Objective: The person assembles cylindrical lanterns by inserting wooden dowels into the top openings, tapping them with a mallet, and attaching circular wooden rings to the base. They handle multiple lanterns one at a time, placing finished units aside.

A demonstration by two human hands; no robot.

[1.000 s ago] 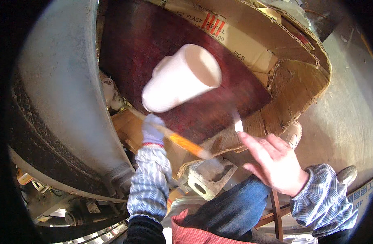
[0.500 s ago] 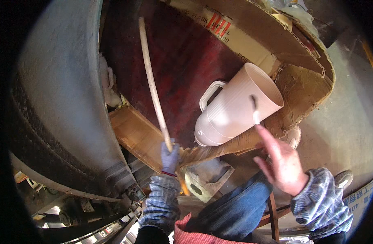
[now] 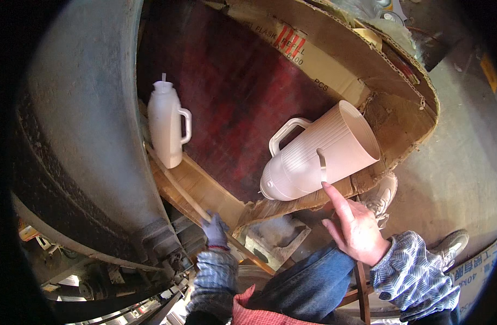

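In the middle of the frame a cream jug shell [image 3: 319,154] lay on its side on the dark red board [image 3: 232,97], its wide open end turned to the right and its handle up, its lower side resting against the torn cardboard edge [image 3: 313,197]. A second piece, a white flask [image 3: 164,127] with a handle and a small stem on top, stood upright at the left of the frame, at the board's left edge beside the big grey curved wall [image 3: 80,119]. To my judgement, one piece was already put aside standing and the jug shell was the piece in work; how much trimming was left on it I cannot tell.

Your right hand [image 3: 357,230] was at the lower right, palm to the camera, forearm in a checked sleeve coming from the lower edge. Its index finger was stretched up and pressed a thin pale strip [image 3: 321,165], perhaps a blade, against the shell's side. The other fingers were loosely curled, so the grip was not clenched; it only steadied the strip.

Your left hand [image 3: 216,230], in a grey glove, was at the lower centre. Its grip was clenched around the lower end of a long wooden stick [image 3: 175,181], which ran up to the left toward the flask's base.
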